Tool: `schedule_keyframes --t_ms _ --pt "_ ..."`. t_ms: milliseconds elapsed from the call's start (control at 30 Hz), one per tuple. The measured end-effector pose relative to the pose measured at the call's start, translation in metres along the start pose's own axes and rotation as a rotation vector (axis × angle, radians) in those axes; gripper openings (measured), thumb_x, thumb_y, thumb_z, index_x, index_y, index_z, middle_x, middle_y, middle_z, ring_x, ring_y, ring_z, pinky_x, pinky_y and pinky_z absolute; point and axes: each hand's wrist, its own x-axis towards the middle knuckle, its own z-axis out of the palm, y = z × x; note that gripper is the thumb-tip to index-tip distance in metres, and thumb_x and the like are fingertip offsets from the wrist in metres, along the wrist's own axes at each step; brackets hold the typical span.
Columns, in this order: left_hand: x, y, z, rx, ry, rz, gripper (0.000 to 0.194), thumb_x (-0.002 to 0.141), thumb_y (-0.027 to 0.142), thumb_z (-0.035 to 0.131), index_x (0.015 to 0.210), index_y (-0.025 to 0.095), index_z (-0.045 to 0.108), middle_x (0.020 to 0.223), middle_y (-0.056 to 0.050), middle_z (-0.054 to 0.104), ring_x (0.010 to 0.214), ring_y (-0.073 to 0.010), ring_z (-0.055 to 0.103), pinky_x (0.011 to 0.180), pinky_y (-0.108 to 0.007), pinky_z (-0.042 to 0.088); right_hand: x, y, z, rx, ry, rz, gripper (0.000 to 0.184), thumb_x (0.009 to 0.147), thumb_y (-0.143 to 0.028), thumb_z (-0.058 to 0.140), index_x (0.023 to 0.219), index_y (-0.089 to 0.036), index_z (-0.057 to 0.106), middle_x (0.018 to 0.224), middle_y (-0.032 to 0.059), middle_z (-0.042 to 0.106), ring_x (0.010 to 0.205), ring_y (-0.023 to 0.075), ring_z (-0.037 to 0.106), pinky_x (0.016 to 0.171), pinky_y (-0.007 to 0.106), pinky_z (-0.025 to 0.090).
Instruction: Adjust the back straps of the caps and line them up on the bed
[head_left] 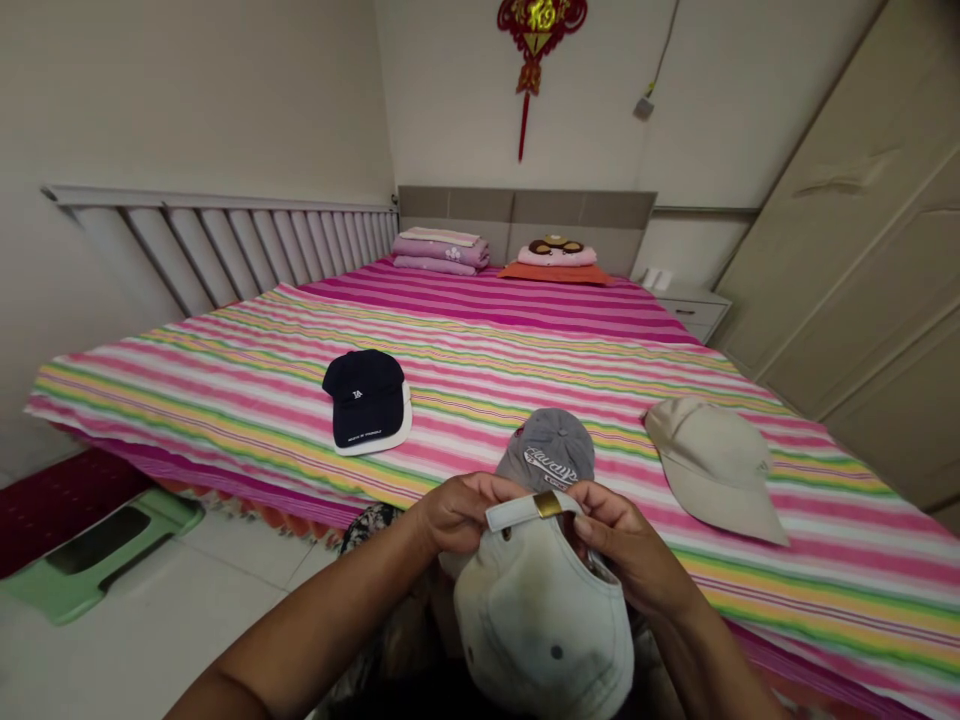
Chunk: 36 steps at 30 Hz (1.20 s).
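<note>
A pale, off-white baseball cap [536, 610] is held low in front of me, its back opening and strap turned up. My left hand [469, 510] pinches the strap's left part, beside a brass-coloured buckle [550, 504]. On the other side, my right hand [619, 535] grips the strap and the edge of the opening with thumb and fingers. Just beyond my hands a grey cap [555, 445] with white lettering lies on the bed. A navy cap [366, 400] with a white-edged brim rests to the left, and a beige cap [712, 465] lies to the right.
The bed [480, 360] has a striped cover. Folded purple bedding [441, 250] and a pink-and-orange pile [556, 258] sit by the headboard [555, 215]. A green stool [105, 555] stands on the floor at left. A white bedside cabinet [694, 310] is at the far right.
</note>
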Motion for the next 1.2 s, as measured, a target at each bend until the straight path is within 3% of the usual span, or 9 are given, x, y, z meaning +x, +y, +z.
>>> schedule_keyframes --t_ms 167,267,333,567,733,900,1000,1067,1200 --pt "0.009 0.000 0.012 0.113 0.236 0.034 0.015 0.055 0.017 0.071 0.067 0.007 0.068 0.054 -0.006 0.063 0.043 -0.0087 0.053 0.047 -0.019 0.038 0.002 0.002 -0.002 0.000 -0.058 -0.010 0.026 0.064 -0.033 0.071 0.074 -0.015 0.056 0.054 -0.0030 0.051 0.045 0.0052 0.040 0.043 0.017 0.029" --pt "0.013 -0.001 0.019 0.137 0.314 0.025 0.014 0.051 0.016 0.072 0.061 0.009 0.067 0.050 -0.004 0.061 0.039 -0.0079 0.049 0.042 -0.019 0.035 0.002 -0.001 -0.002 0.002 -0.119 -0.036 0.031 0.068 -0.043 0.066 0.071 -0.013 0.056 0.053 -0.0022 0.049 0.046 0.0063 0.040 0.043 0.018 0.027" --pt "0.013 -0.003 0.022 0.132 0.339 0.018 0.016 0.048 0.017 0.074 0.059 0.009 0.066 0.050 -0.004 0.062 0.039 -0.0087 0.050 0.041 -0.019 0.035 0.003 -0.004 -0.001 -0.025 -0.092 -0.047 0.032 0.071 -0.044 0.063 0.067 -0.013 0.054 0.049 -0.0029 0.047 0.044 0.0064 0.037 0.042 0.019 0.025" --pt "0.015 -0.016 0.020 0.114 0.329 0.040 0.022 0.044 0.022 0.077 0.055 0.010 0.062 0.047 -0.002 0.059 0.036 -0.0073 0.047 0.038 -0.018 0.032 0.001 0.000 0.012 -0.026 -0.069 -0.056 0.026 0.074 -0.038 0.060 0.063 -0.015 0.053 0.054 -0.0017 0.050 0.045 0.0075 0.039 0.042 0.020 0.028" --pt "0.015 -0.023 0.017 0.133 0.297 0.119 0.029 0.043 0.029 0.078 0.055 0.012 0.058 0.049 -0.002 0.059 0.038 -0.0071 0.045 0.038 -0.018 0.029 -0.002 0.007 0.020 0.123 -0.013 -0.106 0.024 0.071 -0.035 0.060 0.059 -0.016 0.054 0.053 -0.0009 0.051 0.044 0.0082 0.039 0.042 0.020 0.030" --pt "0.011 -0.019 0.015 0.027 0.166 0.317 0.036 0.049 0.038 0.074 0.046 0.015 0.047 0.036 0.004 0.041 0.033 -0.0056 0.037 0.038 -0.021 0.027 0.003 0.010 -0.001 0.458 0.171 -0.180 0.020 0.070 -0.034 0.057 0.056 -0.021 0.051 0.059 -0.0001 0.057 0.056 0.0156 0.053 0.057 0.030 0.046" --pt "0.009 -0.015 0.016 -0.008 0.183 0.352 0.036 0.056 0.037 0.071 0.050 0.015 0.044 0.040 0.005 0.036 0.037 -0.0052 0.036 0.039 -0.020 0.026 0.006 0.015 -0.016 0.508 0.240 -0.188 0.021 0.073 -0.035 0.058 0.059 -0.021 0.053 0.064 -0.0005 0.060 0.059 0.0145 0.055 0.064 0.031 0.047" --pt "0.010 -0.015 0.015 -0.035 0.202 0.360 0.036 0.057 0.037 0.071 0.052 0.015 0.043 0.043 0.005 0.036 0.039 -0.0053 0.036 0.039 -0.019 0.025 0.006 0.021 -0.021 0.435 0.158 -0.128 0.021 0.072 -0.041 0.060 0.070 -0.020 0.059 0.070 0.0010 0.063 0.061 0.0149 0.057 0.064 0.029 0.046" --pt "0.013 -0.012 0.009 -0.076 0.275 0.391 0.029 0.059 0.032 0.070 0.057 0.015 0.047 0.044 0.006 0.040 0.038 -0.0047 0.036 0.040 -0.019 0.028 0.004 0.037 -0.027 0.248 -0.160 0.150 0.033 0.062 -0.038 0.071 0.082 -0.013 0.064 0.072 0.0059 0.067 0.059 0.0152 0.060 0.057 0.025 0.044"
